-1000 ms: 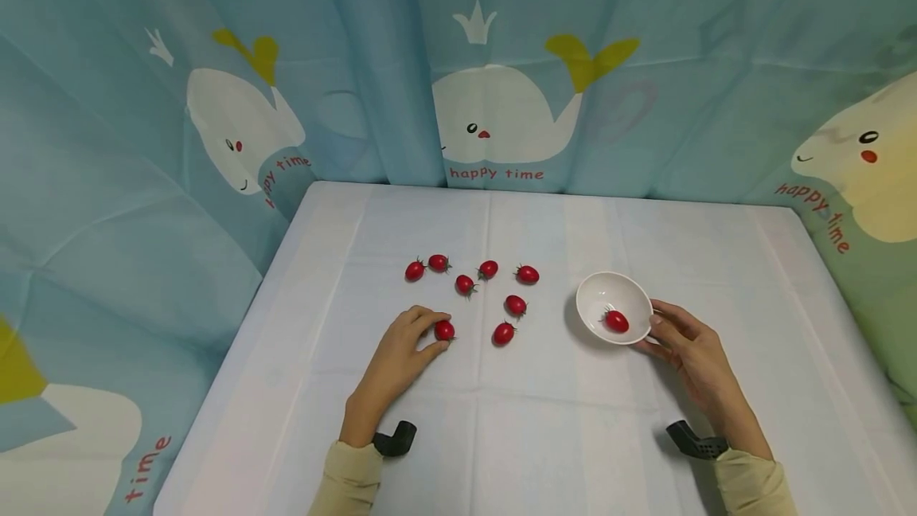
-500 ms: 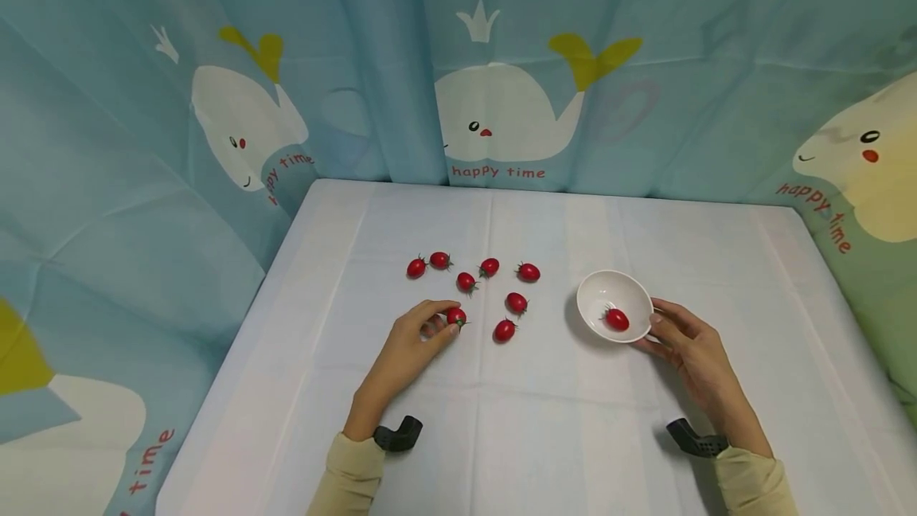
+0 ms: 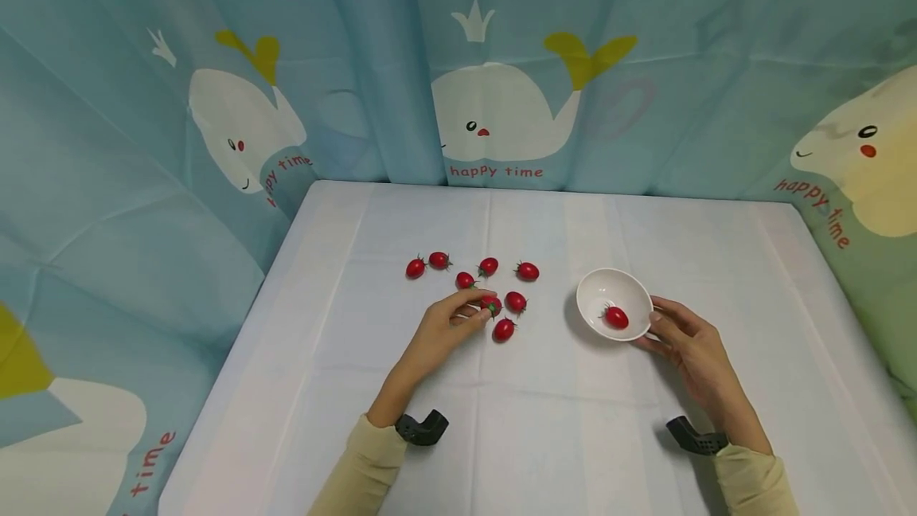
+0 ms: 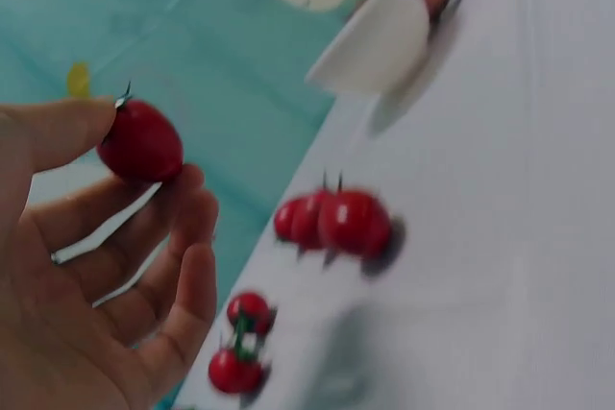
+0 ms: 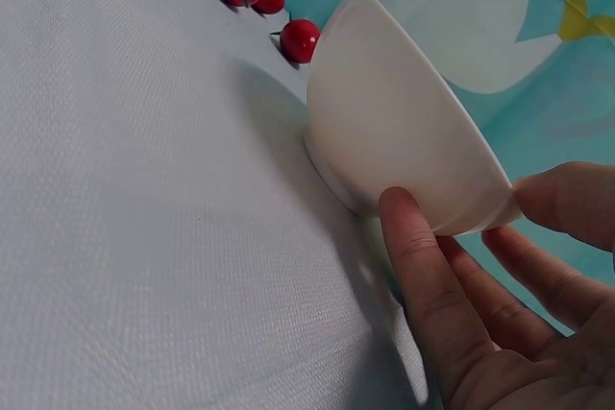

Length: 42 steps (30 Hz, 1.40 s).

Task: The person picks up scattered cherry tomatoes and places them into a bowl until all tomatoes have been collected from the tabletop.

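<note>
Between thumb and fingertips my left hand [image 3: 444,334] pinches a cherry tomato [image 4: 142,141], raised off the table as the left wrist view shows. Below and beyond it lie several loose cherry tomatoes [image 3: 504,330] with green stems. On the right, my right hand [image 3: 688,353] grips a small white bowl [image 5: 404,122] by its near right side, thumb at the rim and fingers against the outer wall. One cherry tomato [image 3: 616,318] lies inside the bowl. From the right wrist view, the bowl's inside is hidden.
A white cloth covers the table [image 3: 573,420]. Behind and at the sides hangs a blue-green curtain [image 3: 372,62] printed with whales. Each wrist wears a black camera mount [image 3: 423,428].
My left hand has picked up the cherry tomato from the table and carried it to the right, over the others. My right hand and the bowl have stayed in place.
</note>
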Each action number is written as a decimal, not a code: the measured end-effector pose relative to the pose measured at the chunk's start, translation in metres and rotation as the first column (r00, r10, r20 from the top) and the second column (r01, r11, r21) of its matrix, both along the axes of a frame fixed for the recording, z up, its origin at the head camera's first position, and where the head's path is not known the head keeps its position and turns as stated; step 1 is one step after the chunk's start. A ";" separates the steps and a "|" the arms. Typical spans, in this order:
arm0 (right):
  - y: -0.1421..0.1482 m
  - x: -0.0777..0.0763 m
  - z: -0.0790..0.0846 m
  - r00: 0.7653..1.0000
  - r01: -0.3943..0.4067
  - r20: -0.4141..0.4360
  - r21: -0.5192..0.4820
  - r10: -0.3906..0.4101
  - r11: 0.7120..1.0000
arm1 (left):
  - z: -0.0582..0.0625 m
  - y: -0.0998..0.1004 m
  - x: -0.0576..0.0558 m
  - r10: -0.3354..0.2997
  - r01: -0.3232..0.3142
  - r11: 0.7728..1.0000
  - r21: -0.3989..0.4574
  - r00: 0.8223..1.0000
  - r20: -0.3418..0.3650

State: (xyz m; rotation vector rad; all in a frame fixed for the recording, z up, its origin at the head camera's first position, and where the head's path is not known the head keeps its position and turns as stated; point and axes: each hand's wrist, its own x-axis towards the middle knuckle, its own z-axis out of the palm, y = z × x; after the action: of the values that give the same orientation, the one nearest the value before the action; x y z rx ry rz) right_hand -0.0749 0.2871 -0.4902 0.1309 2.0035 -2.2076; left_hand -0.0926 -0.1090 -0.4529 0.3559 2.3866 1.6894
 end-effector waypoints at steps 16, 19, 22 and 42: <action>0.001 -0.001 -0.002 1.000 -0.011 -0.010 -0.014 0.011 1.000 | 0.016 0.058 -0.012 -0.050 0.037 0.989 0.146 0.995 0.086; 0.001 -0.001 -0.002 1.000 -0.008 -0.010 -0.020 0.008 1.000 | 0.018 0.069 -0.015 -0.039 0.014 0.984 0.175 0.989 0.140; 0.001 -0.001 -0.002 1.000 -0.008 -0.008 -0.021 0.007 1.000 | 0.018 0.081 -0.017 -0.032 -0.004 0.980 0.197 0.984 0.177; 0.001 -0.001 -0.001 1.000 -0.005 -0.001 -0.025 0.005 1.000 | 0.013 0.145 -0.029 -0.102 0.014 0.951 0.309 0.957 0.270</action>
State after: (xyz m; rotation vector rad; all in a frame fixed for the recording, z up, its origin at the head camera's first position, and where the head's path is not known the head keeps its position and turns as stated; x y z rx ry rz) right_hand -0.0756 0.2880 -0.4914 0.1218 1.9739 -2.2296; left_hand -0.1211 0.0365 -0.4399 0.2090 1.8987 1.9361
